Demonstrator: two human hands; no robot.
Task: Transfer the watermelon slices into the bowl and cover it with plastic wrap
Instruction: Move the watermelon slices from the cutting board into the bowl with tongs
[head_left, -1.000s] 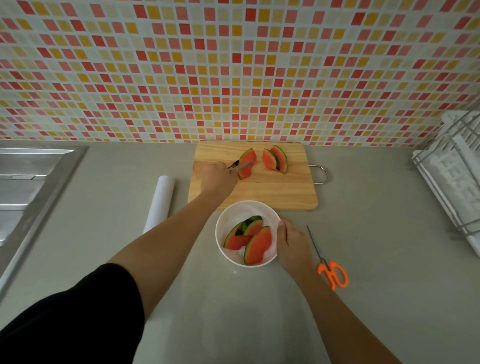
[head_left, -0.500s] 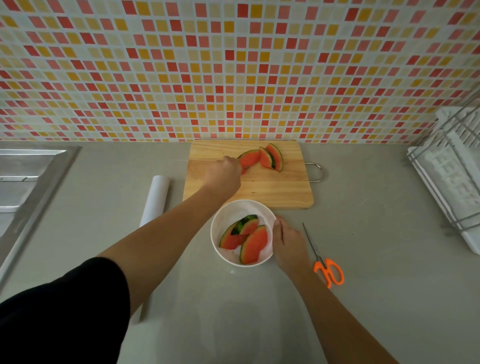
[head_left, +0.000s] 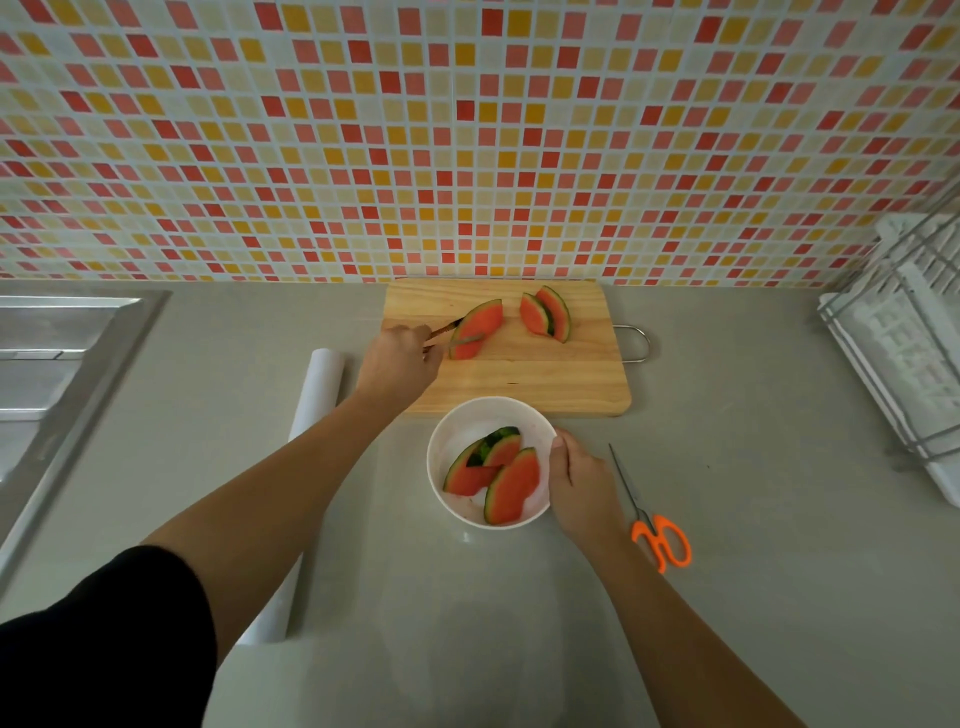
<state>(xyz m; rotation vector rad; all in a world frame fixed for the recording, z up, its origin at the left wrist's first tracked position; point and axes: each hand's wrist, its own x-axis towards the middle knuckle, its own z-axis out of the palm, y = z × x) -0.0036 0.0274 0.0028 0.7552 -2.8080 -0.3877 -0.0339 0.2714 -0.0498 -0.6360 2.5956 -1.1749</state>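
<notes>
My left hand (head_left: 400, 361) grips tongs (head_left: 457, 335) over the wooden cutting board (head_left: 524, 379). The tongs clamp one watermelon slice (head_left: 478, 327), held at the board's left part. Two more slices (head_left: 545, 314) lean together further right on the board. A white bowl (head_left: 462, 421) stands just in front of the board with three slices (head_left: 498, 475) inside. My right hand (head_left: 582, 480) holds the bowl's right rim, thumb on the edge. A white roll of plastic wrap (head_left: 319, 384) lies left of the board, partly hidden by my left arm.
Orange-handled scissors (head_left: 660, 540) lie right of the bowl. A steel sink (head_left: 52, 364) takes the left edge of the grey counter. A white dish rack (head_left: 914, 353) stands at the far right. The tiled wall rises behind the board.
The tongs' slice has shifted left, away from the pair on the board, and sits more upright. My right hand stays on the bowl. The camera moved slightly.
</notes>
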